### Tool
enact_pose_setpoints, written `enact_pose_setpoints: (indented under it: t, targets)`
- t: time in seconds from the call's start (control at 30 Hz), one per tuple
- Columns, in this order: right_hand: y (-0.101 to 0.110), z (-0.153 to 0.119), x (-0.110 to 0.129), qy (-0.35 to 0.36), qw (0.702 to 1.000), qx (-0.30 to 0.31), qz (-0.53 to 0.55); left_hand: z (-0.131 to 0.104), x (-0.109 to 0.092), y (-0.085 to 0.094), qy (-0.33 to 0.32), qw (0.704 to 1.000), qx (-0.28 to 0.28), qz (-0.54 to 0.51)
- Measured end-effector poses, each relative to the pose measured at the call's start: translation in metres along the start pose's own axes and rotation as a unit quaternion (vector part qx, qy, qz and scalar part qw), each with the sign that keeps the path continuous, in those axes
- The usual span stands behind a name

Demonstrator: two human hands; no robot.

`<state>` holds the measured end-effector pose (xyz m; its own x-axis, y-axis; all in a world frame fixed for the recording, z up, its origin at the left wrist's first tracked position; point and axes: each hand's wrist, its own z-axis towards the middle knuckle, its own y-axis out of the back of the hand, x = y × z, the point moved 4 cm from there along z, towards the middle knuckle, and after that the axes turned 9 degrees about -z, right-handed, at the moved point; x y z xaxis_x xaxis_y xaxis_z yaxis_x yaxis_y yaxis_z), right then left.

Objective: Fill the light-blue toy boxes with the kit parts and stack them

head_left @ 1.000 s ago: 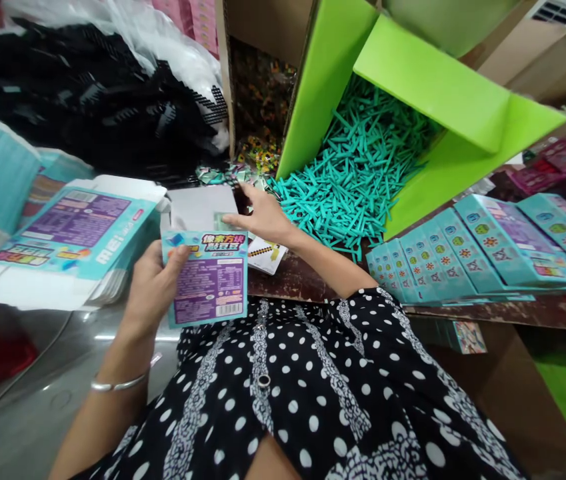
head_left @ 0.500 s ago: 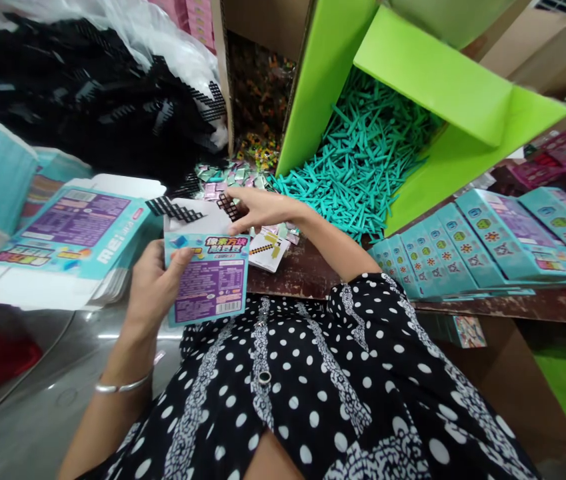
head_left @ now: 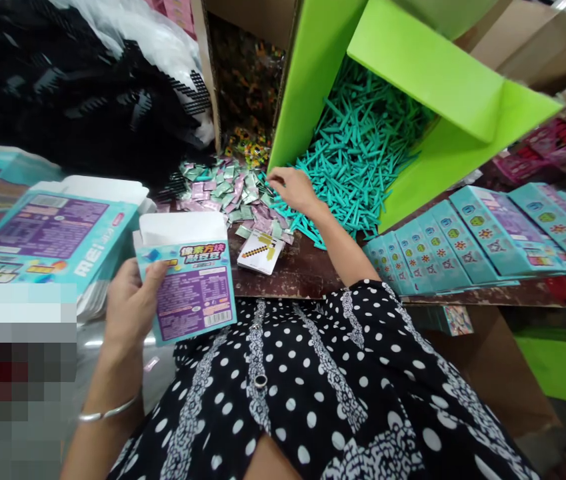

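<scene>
My left hand (head_left: 130,297) grips a teal and purple printed carton (head_left: 195,293) by its left side, thumb across the front. The carton's white top flap stands up, and its inside is hidden from me. My right hand (head_left: 293,190) is over the edge between a heap of small pink and green sachets (head_left: 235,190) and a pile of teal plastic sticks (head_left: 363,160). Its fingers are curled together, and anything between them is too small to make out. Below the sachets lies a white card stack (head_left: 261,252) with a pixel pickaxe picture.
Flattened cartons (head_left: 57,227) are stacked at the left, under a mass of black grid pieces (head_left: 63,100). A green bin (head_left: 433,73) encloses the sticks. Beside it stands a cardboard box (head_left: 205,80) with small colourful packets. Several filled-out cartons (head_left: 493,233) line the right side.
My right hand has left the carton's mouth and moved right to the sachets and sticks. The black grid pieces at the carton's opening are out of sight. The carton has shifted left and down.
</scene>
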<state>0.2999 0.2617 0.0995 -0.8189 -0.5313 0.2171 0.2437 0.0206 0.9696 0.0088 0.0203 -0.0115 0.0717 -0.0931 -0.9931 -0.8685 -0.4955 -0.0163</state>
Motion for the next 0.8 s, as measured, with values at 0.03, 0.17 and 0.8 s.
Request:
enact_pose_setpoints:
  t: [0.03, 0.17, 0.8]
  targets:
    - [-0.002, 0.003, -0.020, -0.042, 0.996, 0.016, -0.078, 0.000, 0.002, 0.003, 0.013, 1.000, -0.007, 0.007]
    - [-0.026, 0.009, -0.062, -0.042, 0.971, 0.119, -0.204, 0.001, 0.005, 0.009, 0.048, 0.995, -0.001, 0.085]
    - [0.019, 0.030, 0.051, 0.067, 0.988, -0.017, 0.140, 0.020, 0.012, -0.002, 0.043, 0.987, 0.087, 0.125]
